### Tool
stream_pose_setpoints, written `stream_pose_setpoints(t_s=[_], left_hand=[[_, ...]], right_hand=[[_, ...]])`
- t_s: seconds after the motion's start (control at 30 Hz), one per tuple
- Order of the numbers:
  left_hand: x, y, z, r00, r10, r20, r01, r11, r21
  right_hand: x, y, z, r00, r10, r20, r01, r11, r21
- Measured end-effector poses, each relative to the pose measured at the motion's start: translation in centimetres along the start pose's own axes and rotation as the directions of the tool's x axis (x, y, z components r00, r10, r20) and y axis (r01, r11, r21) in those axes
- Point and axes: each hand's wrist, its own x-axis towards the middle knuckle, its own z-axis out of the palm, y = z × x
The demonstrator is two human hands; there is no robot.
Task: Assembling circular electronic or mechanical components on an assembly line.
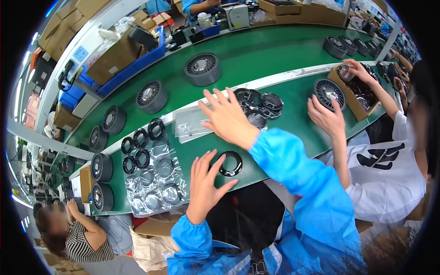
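Note:
My left hand [206, 178] is open, its fingers spread just left of a glossy black ring [239, 164] lying on the green bench; whether a fingertip touches the ring I cannot tell. Farther forward, my right hand [231, 118] is open too, fingers stretched out above the right end of some flat clear plastic bags [189, 123]. To its right lies a pile of black rings [272, 101], some with a shiny clear wrap. Left of my hands a clear plastic blister tray [137, 201] holds several black rings [156, 129] in its far pockets.
Grey spoked wheels [202, 68] stand along the green belt [261, 50] behind a white rail. At right, a co-worker's hands are at another wheel [329, 93] and a cardboard box [350, 104] of parts. A person in a striped top [87, 240] sits at far left.

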Motion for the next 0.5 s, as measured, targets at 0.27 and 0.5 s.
stream_pose_setpoints(t_s=[0.27,0.5], left_hand=[[0.3,-0.4,1.7,0.993,-0.051,0.105,0.046,0.998,0.051],[-0.3,-0.6,0.6,0.997,-0.046,0.065,0.053,0.994,-0.097]], right_hand=[[0.8,3.0,4.7,0.931,-0.077,0.358,0.079,0.997,0.009],[2.7,3.5,2.7,0.826,-0.033,0.563,-0.065,0.986,0.154]])
